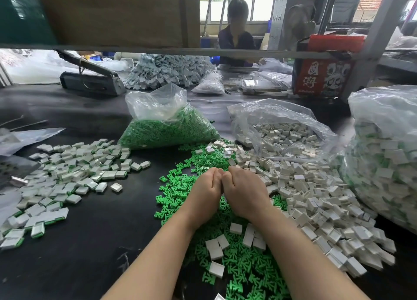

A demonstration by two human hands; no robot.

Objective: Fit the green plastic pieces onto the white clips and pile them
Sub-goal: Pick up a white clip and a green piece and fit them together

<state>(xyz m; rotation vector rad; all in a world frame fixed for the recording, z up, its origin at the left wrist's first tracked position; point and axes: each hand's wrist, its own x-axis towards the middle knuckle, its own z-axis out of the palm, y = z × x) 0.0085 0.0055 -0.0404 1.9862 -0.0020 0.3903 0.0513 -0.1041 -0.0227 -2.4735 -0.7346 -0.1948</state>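
Hundreds of loose green plastic pieces lie spread on the black table, running from the middle of the view down to the near edge. Just to their right, and partly mixed into them, is a broad heap of white clips; a few more white clips sit on top of the green ones between the forearms.

Both hands meet above the green spread. The left hand and the right hand are each curled into a loose fist, knuckles up, with the thumbs and forefingers pressed together where the hands touch. Whatever they pinch is hidden inside the fingers, so I cannot tell what either hand holds.

On the left of the table lies the pile of finished clips, white with a green edge showing on many of them. It is well apart from the hands.

Behind the green spread stands an open clear bag of green pieces. To its right, an open clear bag of white clips spills toward the heap. At the far right edge a large clear bag of assembled clips stands tall.

Farther back are a dark metal sealing tool, a mound of pale grey parts and a red printed carton. Another person sits across the table beyond a metal rail.
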